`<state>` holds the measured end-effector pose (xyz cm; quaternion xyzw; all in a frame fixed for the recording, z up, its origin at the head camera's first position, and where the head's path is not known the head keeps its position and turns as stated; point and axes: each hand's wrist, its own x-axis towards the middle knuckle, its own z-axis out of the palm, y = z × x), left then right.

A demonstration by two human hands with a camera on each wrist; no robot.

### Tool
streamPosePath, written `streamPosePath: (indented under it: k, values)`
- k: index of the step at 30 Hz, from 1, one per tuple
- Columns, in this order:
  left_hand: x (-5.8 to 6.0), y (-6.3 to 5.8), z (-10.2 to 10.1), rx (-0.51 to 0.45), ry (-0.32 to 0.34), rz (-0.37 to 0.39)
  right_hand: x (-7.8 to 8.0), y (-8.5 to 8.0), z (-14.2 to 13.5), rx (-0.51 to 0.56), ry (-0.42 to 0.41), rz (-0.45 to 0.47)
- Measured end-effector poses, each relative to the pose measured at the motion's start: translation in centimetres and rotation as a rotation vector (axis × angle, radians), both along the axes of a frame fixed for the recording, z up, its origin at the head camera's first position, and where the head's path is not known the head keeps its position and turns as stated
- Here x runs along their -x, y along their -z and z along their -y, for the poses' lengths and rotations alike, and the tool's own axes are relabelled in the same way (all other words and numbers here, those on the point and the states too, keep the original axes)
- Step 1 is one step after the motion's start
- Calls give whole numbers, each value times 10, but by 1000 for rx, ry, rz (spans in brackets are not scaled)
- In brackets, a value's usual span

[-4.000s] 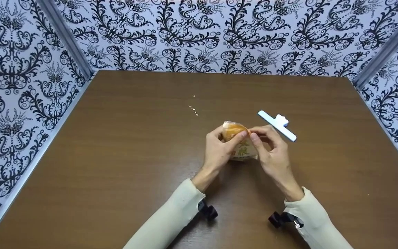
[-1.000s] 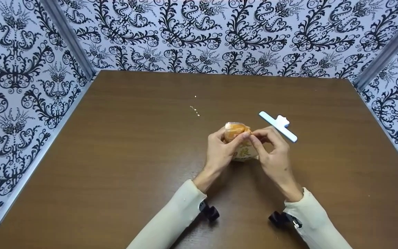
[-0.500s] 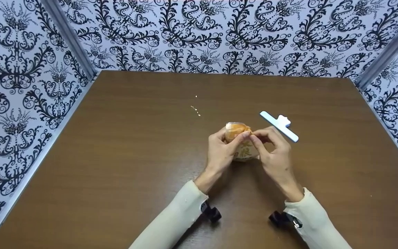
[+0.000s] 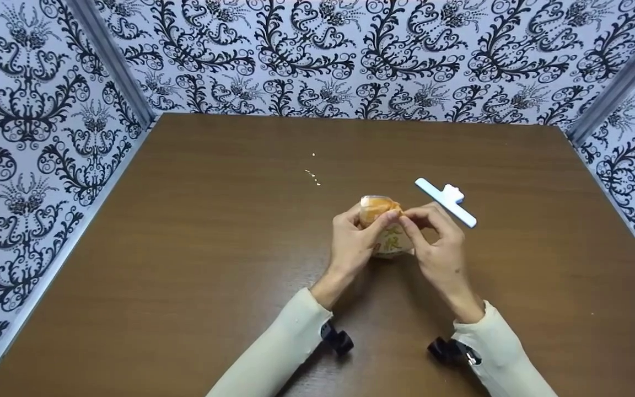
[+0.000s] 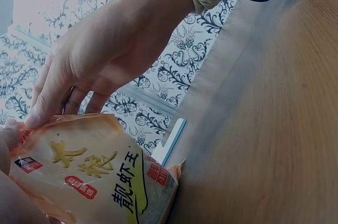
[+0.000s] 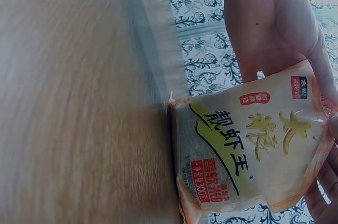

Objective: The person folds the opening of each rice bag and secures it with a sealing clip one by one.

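A small plastic food bag stands on the table between both hands, with orange trim and gold and black Chinese characters on its front. Its top edge is folded and rumpled where the fingertips meet. The left hand grips the bag's upper left side, thumb across the front near the top. The right hand pinches the top edge at the right between thumb and fingers. In the left wrist view the bag shows its printed front; the right wrist view shows the bag's lower end against the table. Its back is hidden.
Just beyond the right hand lies a pale blue and white bag clip. Several tiny white crumbs lie farther back on the brown table. Patterned walls enclose the table at the back and sides.
Over the last four seconds the bag's top edge has become more bunched between the fingertips. In the last second the hands and bag hardly move; the clip stays put.
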<state>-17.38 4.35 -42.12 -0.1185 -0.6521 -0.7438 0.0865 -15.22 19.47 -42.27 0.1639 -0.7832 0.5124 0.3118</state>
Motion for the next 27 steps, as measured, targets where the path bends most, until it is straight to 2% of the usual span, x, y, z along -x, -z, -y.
streamPosePath:
  k: [27]
  values:
    - [0, 1, 0, -25, 8, -3, 1, -1, 2, 3, -2, -71]
